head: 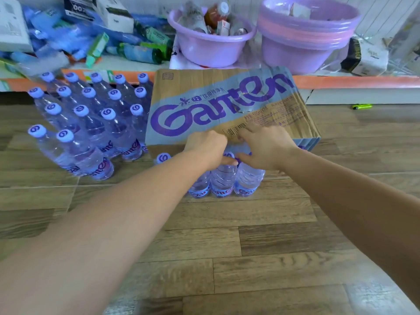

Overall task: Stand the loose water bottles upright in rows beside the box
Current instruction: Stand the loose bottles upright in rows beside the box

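Note:
A brown and blue cardboard box (218,103) printed "Ganten" stands on the wooden floor. To its left, several clear water bottles with purple caps (91,119) stand upright in rows. In front of the box stand a few more bottles (223,180), close together. My left hand (208,147) is closed over the top of the middle one. My right hand (263,147) is wrapped around the top of the bottle (248,180) on the right. One further cap (163,158) shows just left of my left wrist. The caps under my hands are hidden.
An orange-edged low shelf (354,81) runs behind the box, holding two purple basins (211,44) filled with odds and ends, and a pile of packets and boxes (79,35) at the left. A green lighter (361,106) lies on the floor at the right.

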